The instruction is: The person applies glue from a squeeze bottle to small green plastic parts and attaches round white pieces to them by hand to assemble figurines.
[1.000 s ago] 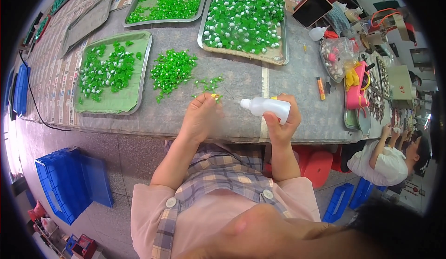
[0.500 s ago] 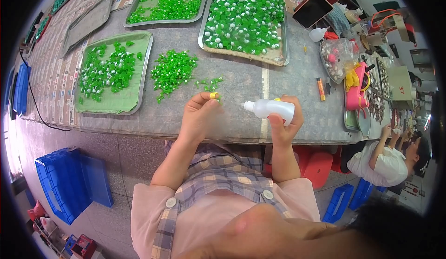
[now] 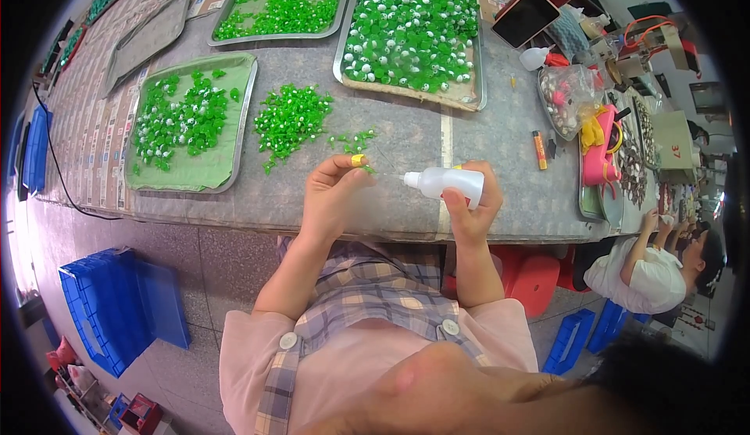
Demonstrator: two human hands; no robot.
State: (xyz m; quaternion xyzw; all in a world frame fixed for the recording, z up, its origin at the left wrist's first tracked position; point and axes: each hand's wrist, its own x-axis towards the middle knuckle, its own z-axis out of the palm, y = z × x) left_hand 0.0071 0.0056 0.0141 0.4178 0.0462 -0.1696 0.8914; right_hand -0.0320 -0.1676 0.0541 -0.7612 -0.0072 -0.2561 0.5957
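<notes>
My left hand (image 3: 328,197) is closed in a pinch on a small green piece (image 3: 369,169), mostly hidden by the fingers. Yellow tape wraps one of its fingertips. In my right hand (image 3: 478,212) lies a white squeeze bottle (image 3: 437,181), tilted sideways. Its thin needle tip points left and reaches close to the green piece; whether they touch I cannot tell. Just beyond my left hand are a few loose green pieces (image 3: 353,138) and a larger pile of small green pieces (image 3: 291,119).
To the left, a tray lined with green cloth (image 3: 205,165) holds green pieces with white balls. Two more filled trays stand farther back, the right one (image 3: 482,83) heaped with similar pieces. A glue stick (image 3: 540,150) and pink scissors (image 3: 598,162) lie right. Another person (image 3: 644,275) sits at far right.
My right hand has shifted slightly left with the squeeze bottle, bringing its needle tip closer to the pinched green piece. My left hand has barely moved.
</notes>
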